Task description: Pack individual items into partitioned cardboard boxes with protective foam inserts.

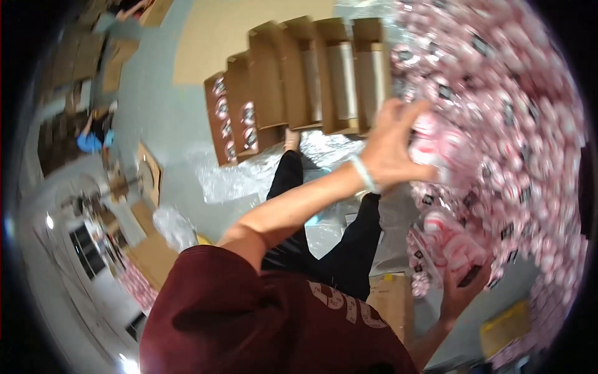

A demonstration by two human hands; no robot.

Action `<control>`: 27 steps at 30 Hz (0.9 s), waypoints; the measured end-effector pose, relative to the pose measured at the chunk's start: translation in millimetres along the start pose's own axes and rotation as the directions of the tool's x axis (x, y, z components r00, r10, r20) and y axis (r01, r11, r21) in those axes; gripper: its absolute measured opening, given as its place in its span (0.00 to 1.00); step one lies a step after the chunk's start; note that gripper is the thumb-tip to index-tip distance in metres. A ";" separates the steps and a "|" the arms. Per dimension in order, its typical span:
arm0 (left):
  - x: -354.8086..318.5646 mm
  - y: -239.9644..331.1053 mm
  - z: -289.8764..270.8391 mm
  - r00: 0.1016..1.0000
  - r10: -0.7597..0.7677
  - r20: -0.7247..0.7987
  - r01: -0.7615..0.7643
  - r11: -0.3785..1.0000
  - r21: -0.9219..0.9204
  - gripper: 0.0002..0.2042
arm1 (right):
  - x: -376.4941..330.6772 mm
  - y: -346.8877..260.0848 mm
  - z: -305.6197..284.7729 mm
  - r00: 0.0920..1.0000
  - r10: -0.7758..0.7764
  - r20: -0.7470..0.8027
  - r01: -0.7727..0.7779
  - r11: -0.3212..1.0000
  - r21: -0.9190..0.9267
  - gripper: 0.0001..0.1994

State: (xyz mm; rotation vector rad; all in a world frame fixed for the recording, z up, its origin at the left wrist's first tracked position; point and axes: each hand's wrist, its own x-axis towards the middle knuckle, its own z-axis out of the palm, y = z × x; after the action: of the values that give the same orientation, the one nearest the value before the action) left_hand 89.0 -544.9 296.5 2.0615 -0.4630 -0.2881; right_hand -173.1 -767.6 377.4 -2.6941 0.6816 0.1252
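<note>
Pink packs [439, 144] in both hands [387, 151] [460, 298] seem clear of box edges [385, 68].

The person wears a dark maroon shirt [261, 324] whose short, loose sleeve [193, 280] ends near the elbow, with a blocky pale print [336, 299] across the front. Long black trousers [283, 181] cover the legs. A pale, narrow wristband [363, 173] circles the wrist below the left hand [389, 146].
</note>
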 end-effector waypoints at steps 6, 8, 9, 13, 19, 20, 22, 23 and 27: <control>-110.8 -133.3 -126.9 0.730 -0.214 -0.649 0.446 0.869 0.215 0.49 | 130.2 -100.1 76.0 0.902 -0.432 0.006 0.420 0.880 0.224 0.47; -135.4 -160.9 -151.1 0.643 -0.180 -0.745 0.548 0.788 0.282 0.48 | 159.6 -152.5 109.1 0.807 -0.590 -0.032 0.579 0.779 0.239 0.49; -139.0 -181.9 -155.0 0.617 -0.123 -0.778 0.577 0.742 0.340 0.48 | 173.0 -176.3 122.8 0.759 -0.647 -0.070 0.643 0.731 0.227 0.50; -116.1 -246.8 -149.7 0.534 -0.122 -0.837 0.594 0.758 0.269 0.48 | 213.4 -265.4 154.0 0.722 -0.692 0.006 0.636 0.666 0.389 0.50; -78.0 -292.9 -132.3 0.612 -0.134 -0.779 0.584 0.741 0.331 0.42 | 252.7 -361.8 192.5 0.574 -0.814 -0.090 0.786 0.517 0.339 0.50; -78.2 -294.9 -125.6 0.653 -0.190 -0.733 0.596 0.726 0.343 0.42 | 257.8 -373.5 198.3 0.541 -0.834 -0.107 0.805 0.477 0.353 0.44; -73.4 -292.8 -110.6 0.704 -0.354 -0.615 0.657 0.653 0.377 0.43 | 263.9 -397.3 216.2 0.481 -0.874 -0.075 0.859 0.452 0.239 0.52; -72.4 -289.9 -107.1 0.739 -0.369 -0.563 0.640 0.646 0.416 0.43 | 267.0 -403.8 229.2 0.466 -0.883 -0.063 0.864 0.438 0.250 0.46; -62.9 -282.9 -98.4 0.764 -0.378 -0.523 0.622 0.644 0.445 0.43 | 266.5 -423.6 253.7 0.492 -0.869 0.053 0.855 0.494 0.157 0.47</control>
State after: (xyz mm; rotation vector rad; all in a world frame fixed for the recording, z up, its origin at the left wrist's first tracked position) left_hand 128.8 -311.1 102.9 2.7831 0.3642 -0.0471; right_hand 263.2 -446.7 230.8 -2.5383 -0.7584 -0.0134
